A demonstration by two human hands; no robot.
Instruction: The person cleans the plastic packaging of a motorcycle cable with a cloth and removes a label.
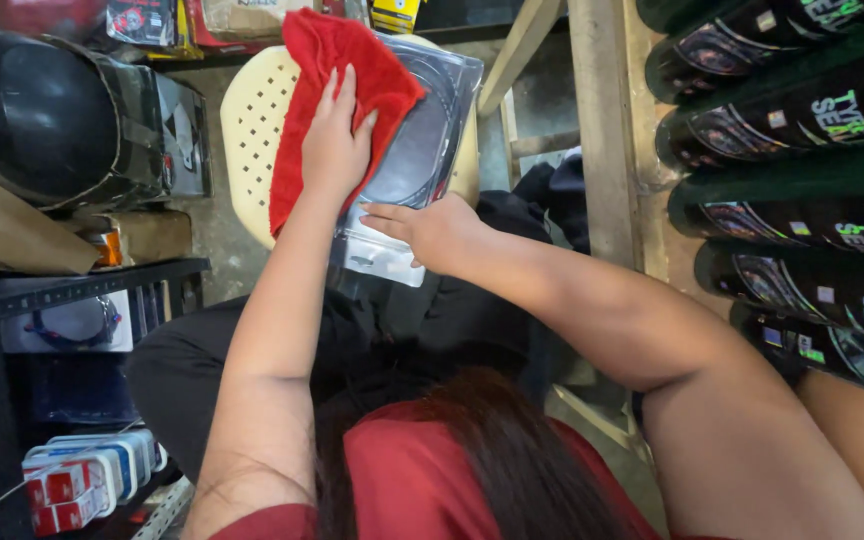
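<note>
The person's left hand (335, 140) lay flat and open, fingers stretched out, pressing a red cloth (337, 60) against a clear plastic blister package (422, 150). The cloth covered the left and far part of the package and hung down over its left edge. The right hand (432, 230) reached in from the right and held the package at its near edge, fingers extended along the plastic and pointing left; how tightly it gripped could not be told. The package rested tilted on the seat of a cream plastic chair (252, 120) with a perforated surface, which stood beyond the person's dark-clothed lap (202, 370). Long dark hair (492, 450) and a red shirt (412, 480) filled the near middle of the view. To the left, a black shelf (62, 290) held small red, white and blue boxes (82, 480) on its lower level, and a large black helmet-like object in clear wrapping (52, 110) sat above it. To the right, a wooden rack post (602, 130) stood beside a row of wrapped black tyres (792, 180) stacked side by side.
</note>
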